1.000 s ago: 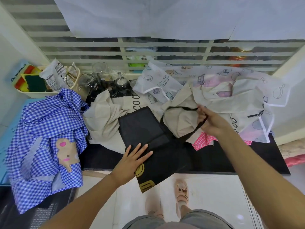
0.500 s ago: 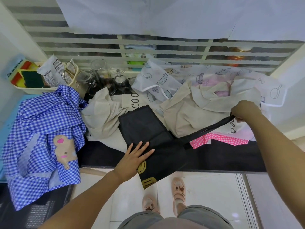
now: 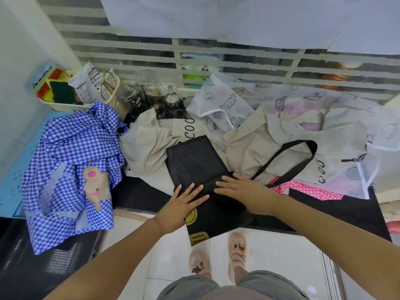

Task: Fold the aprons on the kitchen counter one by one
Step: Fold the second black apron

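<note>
The left hand (image 3: 184, 202) and right hand (image 3: 244, 189) cover the near fold of the black apron (image 3: 194, 161), and its yellow print (image 3: 191, 215) shows only in part beside the left wrist. Right of the black apron, the pink checked apron (image 3: 303, 188) lies mostly buried under the beige apron (image 3: 259, 148). Behind and left of the black apron, the lettering on the packet (image 3: 86, 83) is too small to read.

This is a home kitchen: a dark counter (image 3: 337, 213) runs beneath a louvred glass window (image 3: 216, 59), with a white tiled floor (image 3: 270, 256) below its front edge. Along the back of the counter stand clear glass jars (image 3: 145, 80), beside a cream plastic caddy (image 3: 65, 106) that holds scrub sponges (image 3: 61, 92) and a printed food packet (image 3: 88, 83). A blue gingham apron (image 3: 71, 148) and a beige apron (image 3: 270, 144) lettered "COO" lie heaped on the counter.
</note>
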### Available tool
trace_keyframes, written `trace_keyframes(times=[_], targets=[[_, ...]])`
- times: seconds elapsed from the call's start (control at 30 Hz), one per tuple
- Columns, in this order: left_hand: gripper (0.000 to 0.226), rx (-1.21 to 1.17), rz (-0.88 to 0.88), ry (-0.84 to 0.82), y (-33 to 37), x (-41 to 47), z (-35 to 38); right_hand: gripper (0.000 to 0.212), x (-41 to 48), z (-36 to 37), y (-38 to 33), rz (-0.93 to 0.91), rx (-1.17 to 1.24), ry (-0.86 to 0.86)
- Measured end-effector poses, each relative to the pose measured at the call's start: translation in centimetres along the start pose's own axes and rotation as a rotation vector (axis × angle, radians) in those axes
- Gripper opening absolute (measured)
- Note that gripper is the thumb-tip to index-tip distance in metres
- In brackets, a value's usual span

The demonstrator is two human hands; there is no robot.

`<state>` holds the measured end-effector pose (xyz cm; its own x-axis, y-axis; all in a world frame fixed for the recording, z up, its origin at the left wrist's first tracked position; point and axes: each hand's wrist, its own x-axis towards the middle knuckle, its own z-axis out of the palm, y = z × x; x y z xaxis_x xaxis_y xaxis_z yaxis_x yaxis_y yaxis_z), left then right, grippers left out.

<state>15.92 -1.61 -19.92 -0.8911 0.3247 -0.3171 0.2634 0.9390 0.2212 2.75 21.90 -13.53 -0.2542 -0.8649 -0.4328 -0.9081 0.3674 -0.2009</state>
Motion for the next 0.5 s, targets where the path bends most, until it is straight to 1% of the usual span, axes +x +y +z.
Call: trace_keyframes(times=[0.07,0.13,0.2,0.23,0.33,0.4,0.43,0.5], targets=[[0.091,-0.069,0.005,-0.018,-0.1,-0.2,-0.5,0.104,0.3,1.9,0.6,-0.028,-0.051,-0.096],[0.087,-0.204,0.004,-0.012,-0.4,-0.3,-0.5,0.108,0.0,2.7,1.8,-0.015,0.016,-0.103],[0.086,-0.434,-0.038,0.007,-0.5,-0.2,-0.2,0.106,-0.2,2.6,2.7,0.028,0.167,-0.079],[0.082,-0.589,-0.083,0.020,-0.3,-0.2,-0.2,0.105,-0.2,2.6,2.9,0.051,0.239,-0.067],[0.065,-1.011,-0.223,0.108,0.5,0.1,-1.3,0.103,0.0,2.8,3.2,0.057,0.316,-0.004],[0.050,-1.296,-0.339,0.080,0.5,0.4,-2.5,0.094,0.3,3.1,3.2,0.052,0.364,0.086],[0.043,-1.376,-0.351,0.061,0.2,0.4,-3.0,0.084,0.5,2.9,3.0,0.051,0.408,0.135],[0.037,-1.411,-0.381,0.035,-0.6,0.4,-3.4,0.061,1.3,2.1,2.6,0.063,0.468,0.221]])
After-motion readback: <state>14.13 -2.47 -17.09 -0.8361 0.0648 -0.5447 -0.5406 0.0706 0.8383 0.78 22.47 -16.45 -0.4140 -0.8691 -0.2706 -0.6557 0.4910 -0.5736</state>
